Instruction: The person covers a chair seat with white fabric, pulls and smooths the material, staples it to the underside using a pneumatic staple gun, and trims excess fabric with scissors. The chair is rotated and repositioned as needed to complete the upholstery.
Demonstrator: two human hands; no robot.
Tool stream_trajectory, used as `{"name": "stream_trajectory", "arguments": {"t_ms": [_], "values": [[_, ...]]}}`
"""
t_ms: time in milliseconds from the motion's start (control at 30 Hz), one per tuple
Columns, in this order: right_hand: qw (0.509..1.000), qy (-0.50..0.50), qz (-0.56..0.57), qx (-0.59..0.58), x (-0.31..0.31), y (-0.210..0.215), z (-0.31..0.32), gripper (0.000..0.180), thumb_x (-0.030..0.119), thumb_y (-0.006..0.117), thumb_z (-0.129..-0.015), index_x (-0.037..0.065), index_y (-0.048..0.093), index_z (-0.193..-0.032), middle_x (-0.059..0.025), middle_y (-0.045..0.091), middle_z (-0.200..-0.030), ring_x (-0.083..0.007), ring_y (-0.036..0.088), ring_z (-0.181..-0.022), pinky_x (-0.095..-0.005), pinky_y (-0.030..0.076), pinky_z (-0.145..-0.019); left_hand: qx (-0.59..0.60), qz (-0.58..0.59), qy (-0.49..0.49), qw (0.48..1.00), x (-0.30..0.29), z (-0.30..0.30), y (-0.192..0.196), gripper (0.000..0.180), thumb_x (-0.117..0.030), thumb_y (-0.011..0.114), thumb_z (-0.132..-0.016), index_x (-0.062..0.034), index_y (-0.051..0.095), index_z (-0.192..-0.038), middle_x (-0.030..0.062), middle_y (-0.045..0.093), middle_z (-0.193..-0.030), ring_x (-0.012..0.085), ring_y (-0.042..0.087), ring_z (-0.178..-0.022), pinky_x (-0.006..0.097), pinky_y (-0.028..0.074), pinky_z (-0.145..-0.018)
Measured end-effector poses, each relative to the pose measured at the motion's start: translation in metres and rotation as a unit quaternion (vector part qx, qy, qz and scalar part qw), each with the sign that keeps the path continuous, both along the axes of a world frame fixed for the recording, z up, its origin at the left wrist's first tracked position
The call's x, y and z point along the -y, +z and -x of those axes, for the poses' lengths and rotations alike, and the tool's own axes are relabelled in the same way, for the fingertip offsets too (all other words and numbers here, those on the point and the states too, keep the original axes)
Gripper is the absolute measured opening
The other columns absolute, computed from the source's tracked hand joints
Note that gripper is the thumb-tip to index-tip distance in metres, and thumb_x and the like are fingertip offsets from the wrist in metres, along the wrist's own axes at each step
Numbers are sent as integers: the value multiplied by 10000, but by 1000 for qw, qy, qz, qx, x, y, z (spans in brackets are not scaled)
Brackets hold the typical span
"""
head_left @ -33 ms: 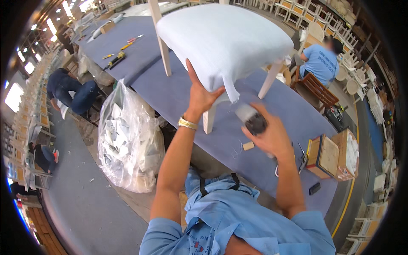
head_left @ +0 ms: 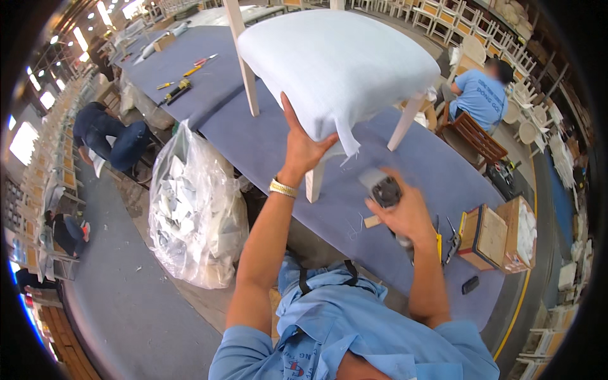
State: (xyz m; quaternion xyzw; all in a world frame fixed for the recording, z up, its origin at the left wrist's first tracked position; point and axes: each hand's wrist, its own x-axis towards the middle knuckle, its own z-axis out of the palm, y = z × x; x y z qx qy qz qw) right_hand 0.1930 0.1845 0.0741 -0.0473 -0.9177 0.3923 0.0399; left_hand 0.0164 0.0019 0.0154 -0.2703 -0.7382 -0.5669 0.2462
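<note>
On the table stands a chair with pale wooden legs, its padded seat (head_left: 335,57) covered in white fabric. My left hand (head_left: 304,142) cups the near corner of the seat, thumb and fingers spread around it and pressing on the cloth. A loose fabric strip (head_left: 345,134) with a frayed end hangs beside those fingers. My right hand (head_left: 408,206) grips a grey and black tool that looks like a staple gun (head_left: 384,189), blurred by motion. The tool is below and to the right of the corner, apart from the seat.
A small tan block (head_left: 372,221) lies beside my right hand on the blue-covered table (head_left: 253,155). To the right are scissors (head_left: 453,240), boxes (head_left: 491,234) and a black object (head_left: 470,285). A plastic bag of scraps (head_left: 196,209) stands left. A co-worker (head_left: 478,95) sits at far right.
My right hand and the staple gun have shifted slightly down and away from the seat corner. A yellow-handled item shows beside my right forearm. My left hand keeps its hold.
</note>
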Motion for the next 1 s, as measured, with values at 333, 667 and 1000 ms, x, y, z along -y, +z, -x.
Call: {"name": "stream_trajectory", "arguments": {"t_ms": [333, 667, 1000], "values": [[950, -292, -110, 7, -83, -307, -14, 712, 248, 796, -788, 49, 487, -1398, -229, 532, -1341, -421, 465, -1302, -463, 425, -1062, 147, -76, -73, 984, -2, 10, 0, 1428, -100, 895, -691, -126, -247, -1548, 316, 310, -1542, 403, 463, -1366, 445, 412, -1123], [827, -249, 477, -160, 58, -174, 128, 540, 330, 499, -1037, 10, 416, -1464, -177, 545, -1387, -314, 545, -1265, -432, 423, -1096, 14, -25, -118, 993, 44, 39, -25, 1129, -484, 717, -873, -62, -36, -1600, 326, 418, -1482, 416, 581, -1239, 462, 465, -1051], [825, -360, 321, -294, 155, -122, 175, 649, 571, 470, -966, 29, 521, -1319, -161, 629, -1145, -326, 643, -988, -459, 540, -890, 23, -119, 76, 990, 209, 327, 2, 526, -327, 529, -1029, 38, 505, -1407, 209, 607, -1300, 297, 601, -1190, 397, 436, -1042]]}}
